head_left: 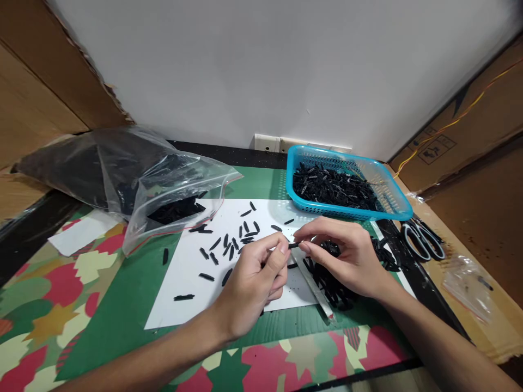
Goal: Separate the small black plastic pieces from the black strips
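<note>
Between my two hands is a small black strip (293,245), pinched at one end by the thumb and forefinger of my left hand (255,286) and at the other by those of my right hand (349,256). Both hands are closed on it, above a white sheet (171,305). Loose black pieces (229,245) lie scattered on the sheet, left of and beyond my left hand. A heap of black pieces (333,283) lies under my right hand, partly hidden by it. A thin pale stick (314,286) rests between the hands, near the heap.
A blue plastic basket (347,211) full of black parts stands at the back right. A clear zip bag (180,190) of black pieces lies open at the left. Scissors (423,242) and a small plastic bag (469,288) lie right. Cardboard (482,179) flanks the table; a wall stands behind.
</note>
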The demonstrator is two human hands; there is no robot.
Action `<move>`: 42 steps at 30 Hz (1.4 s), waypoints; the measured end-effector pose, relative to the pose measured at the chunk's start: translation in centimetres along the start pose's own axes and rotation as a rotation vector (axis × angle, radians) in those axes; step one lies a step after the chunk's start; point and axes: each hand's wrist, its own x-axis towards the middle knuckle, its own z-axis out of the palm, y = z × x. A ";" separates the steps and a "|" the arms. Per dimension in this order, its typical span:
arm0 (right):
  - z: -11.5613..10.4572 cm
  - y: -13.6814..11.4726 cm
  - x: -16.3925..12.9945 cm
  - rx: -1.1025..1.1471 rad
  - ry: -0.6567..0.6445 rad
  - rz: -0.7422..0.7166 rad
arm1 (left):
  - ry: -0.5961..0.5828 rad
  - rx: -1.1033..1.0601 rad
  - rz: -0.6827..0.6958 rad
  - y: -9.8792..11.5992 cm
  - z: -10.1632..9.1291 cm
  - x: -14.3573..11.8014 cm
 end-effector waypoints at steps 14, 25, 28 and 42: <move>1.4 0.4 -0.7 -0.498 0.023 -0.294 | 0.108 0.262 0.048 -0.3 0.1 0.4; 1.0 0.4 -0.3 -0.262 0.303 -0.056 | 0.068 0.086 0.026 0.2 -0.1 0.3; 0.1 0.3 0.1 0.112 0.176 0.241 | 0.066 0.054 0.030 0.2 0.1 0.2; 0.0 0.0 0.5 0.381 0.022 0.359 | 0.032 0.058 0.034 0.1 0.4 -0.2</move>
